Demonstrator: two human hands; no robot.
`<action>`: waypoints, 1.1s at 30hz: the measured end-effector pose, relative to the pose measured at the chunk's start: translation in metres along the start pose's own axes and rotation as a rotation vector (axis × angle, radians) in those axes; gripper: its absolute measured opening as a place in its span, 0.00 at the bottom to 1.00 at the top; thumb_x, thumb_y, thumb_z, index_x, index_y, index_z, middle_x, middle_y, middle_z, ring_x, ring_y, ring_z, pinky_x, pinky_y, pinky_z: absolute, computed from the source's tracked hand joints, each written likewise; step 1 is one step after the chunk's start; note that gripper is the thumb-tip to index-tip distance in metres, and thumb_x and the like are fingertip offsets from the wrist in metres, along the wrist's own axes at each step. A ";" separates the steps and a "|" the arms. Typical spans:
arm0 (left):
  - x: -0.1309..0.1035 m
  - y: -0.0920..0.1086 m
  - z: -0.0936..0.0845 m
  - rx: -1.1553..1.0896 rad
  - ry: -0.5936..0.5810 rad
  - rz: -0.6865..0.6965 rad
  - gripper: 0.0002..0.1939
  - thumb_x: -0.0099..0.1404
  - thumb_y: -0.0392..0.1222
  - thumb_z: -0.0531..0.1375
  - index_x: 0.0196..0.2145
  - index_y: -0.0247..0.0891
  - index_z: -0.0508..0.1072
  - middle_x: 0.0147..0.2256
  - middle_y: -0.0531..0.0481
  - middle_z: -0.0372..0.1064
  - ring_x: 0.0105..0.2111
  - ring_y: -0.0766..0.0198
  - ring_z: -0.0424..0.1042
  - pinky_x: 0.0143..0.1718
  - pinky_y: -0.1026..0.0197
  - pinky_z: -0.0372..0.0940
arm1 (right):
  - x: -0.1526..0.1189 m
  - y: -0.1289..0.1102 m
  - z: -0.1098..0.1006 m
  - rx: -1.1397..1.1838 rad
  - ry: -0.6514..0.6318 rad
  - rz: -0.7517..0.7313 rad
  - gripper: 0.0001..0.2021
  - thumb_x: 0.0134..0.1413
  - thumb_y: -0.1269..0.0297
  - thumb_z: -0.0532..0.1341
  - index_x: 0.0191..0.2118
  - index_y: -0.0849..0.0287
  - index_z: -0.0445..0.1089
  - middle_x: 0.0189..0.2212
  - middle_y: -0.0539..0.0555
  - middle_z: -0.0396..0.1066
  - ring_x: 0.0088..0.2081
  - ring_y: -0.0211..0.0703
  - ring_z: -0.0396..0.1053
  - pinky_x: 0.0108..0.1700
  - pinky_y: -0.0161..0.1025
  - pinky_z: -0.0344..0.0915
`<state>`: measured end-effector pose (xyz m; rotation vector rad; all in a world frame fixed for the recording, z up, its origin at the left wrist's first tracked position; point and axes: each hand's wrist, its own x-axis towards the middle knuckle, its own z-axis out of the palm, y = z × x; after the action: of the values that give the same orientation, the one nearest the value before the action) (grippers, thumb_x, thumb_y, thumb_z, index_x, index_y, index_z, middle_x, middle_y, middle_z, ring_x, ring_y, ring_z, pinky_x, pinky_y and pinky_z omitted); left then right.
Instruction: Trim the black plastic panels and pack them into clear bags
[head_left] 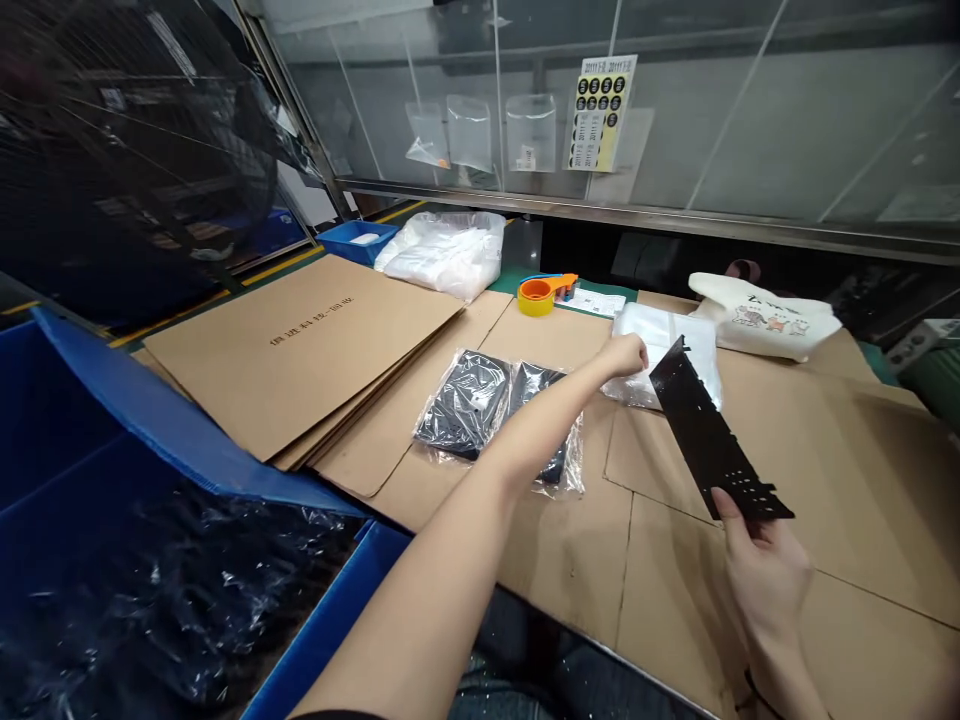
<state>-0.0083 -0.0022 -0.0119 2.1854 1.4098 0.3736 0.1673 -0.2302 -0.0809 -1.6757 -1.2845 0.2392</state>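
Observation:
My left hand (pixel 626 356) reaches across to a stack of clear plastic bags (pixel 701 345), its fingers curled closed at the stack's left side. Whatever those fingers pinch is too small or hidden to make out. In my right hand (pixel 769 570) a thin black panel (pixel 701 425) with small holes and notched edges is gripped by its lower end, tilted above the cardboard. Left of the bags lie two black parts in clear wrapping, one black wrapped part (pixel 466 400) in plain sight and another wrapped part (pixel 534 385) partly behind my left forearm.
Cardboard sheets (pixel 315 340) are piled at the left. A blue bin (pixel 150 420) with plastic-wrapped black items stands at the near left. Toward the back sit a tape dispenser (pixel 536 296), a white plastic bag (pixel 446 250) and a cloth pouch (pixel 769 318). A transparent partition (pixel 690 130) rises behind.

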 end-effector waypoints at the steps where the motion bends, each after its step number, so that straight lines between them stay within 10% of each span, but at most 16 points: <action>1: 0.000 0.000 -0.001 -0.012 0.000 -0.007 0.04 0.64 0.33 0.61 0.31 0.33 0.72 0.34 0.50 0.73 0.39 0.62 0.72 0.45 0.55 0.67 | 0.000 -0.002 0.000 -0.021 0.000 -0.002 0.26 0.51 0.38 0.60 0.29 0.61 0.72 0.20 0.56 0.69 0.24 0.50 0.67 0.26 0.40 0.57; 19: -0.004 0.000 -0.004 -0.366 0.057 -0.142 0.08 0.63 0.36 0.63 0.27 0.32 0.71 0.27 0.53 0.70 0.32 0.65 0.72 0.41 0.56 0.68 | 0.007 -0.025 0.005 -0.088 -0.047 -0.089 0.32 0.50 0.28 0.52 0.18 0.54 0.58 0.11 0.52 0.58 0.15 0.42 0.55 0.20 0.38 0.52; 27: -0.002 0.020 -0.008 -0.694 0.317 -0.207 0.08 0.69 0.35 0.54 0.30 0.35 0.65 0.26 0.55 0.62 0.26 0.68 0.65 0.32 0.62 0.64 | 0.008 -0.024 0.009 -0.096 -0.068 -0.102 0.32 0.51 0.28 0.51 0.18 0.55 0.60 0.12 0.52 0.59 0.16 0.42 0.55 0.21 0.39 0.52; 33: -0.044 -0.002 -0.010 -0.689 0.326 -0.130 0.15 0.58 0.28 0.59 0.24 0.39 0.55 0.23 0.58 0.55 0.25 0.70 0.57 0.31 0.65 0.56 | -0.014 -0.014 -0.025 0.342 -0.070 0.381 0.27 0.35 0.38 0.70 0.25 0.61 0.71 0.26 0.58 0.73 0.30 0.55 0.72 0.30 0.42 0.69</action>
<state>-0.0335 -0.0390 -0.0029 1.5077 1.3114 1.0302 0.1693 -0.2565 -0.0629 -1.6092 -0.9021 0.7099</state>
